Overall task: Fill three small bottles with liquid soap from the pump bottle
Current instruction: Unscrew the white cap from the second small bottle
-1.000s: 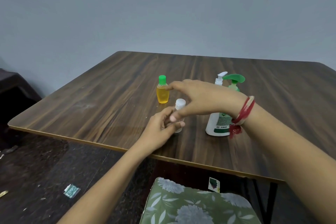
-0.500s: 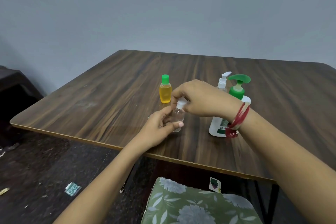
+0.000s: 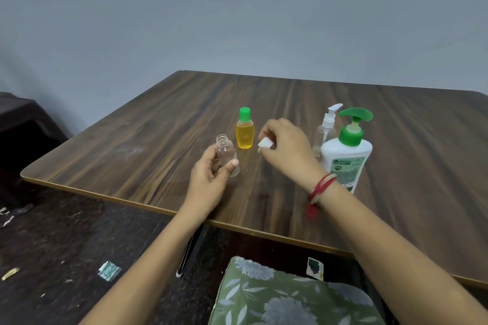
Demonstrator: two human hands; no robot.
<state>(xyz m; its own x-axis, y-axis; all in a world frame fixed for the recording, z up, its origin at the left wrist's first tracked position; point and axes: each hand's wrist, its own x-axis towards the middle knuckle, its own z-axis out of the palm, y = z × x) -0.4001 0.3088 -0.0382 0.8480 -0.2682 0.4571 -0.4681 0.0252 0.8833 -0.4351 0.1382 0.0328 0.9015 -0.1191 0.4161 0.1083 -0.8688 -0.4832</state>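
My left hand [image 3: 210,175] grips a small clear bottle [image 3: 225,152] with its mouth uncovered, tilted slightly left above the table. My right hand [image 3: 285,148] pinches the bottle's white cap [image 3: 264,143] just to the right of it. Behind them stands a small bottle of yellow liquid with a green cap [image 3: 245,129]. A clear spray bottle with a white pump top [image 3: 326,129] stands further right, partly behind the white soap pump bottle with a green pump head [image 3: 346,155].
The brown wooden table [image 3: 290,103] reaches back to a grey wall; its front edge runs under my forearms. A green floral cushion [image 3: 277,295] lies below the edge. Litter lies on the dark floor at left, beside a dark piece of furniture [image 3: 23,124].
My right hand twisted the white cap off the clear bottle and drew it to the right. My left hand moved the bottle left, its mouth now bare.
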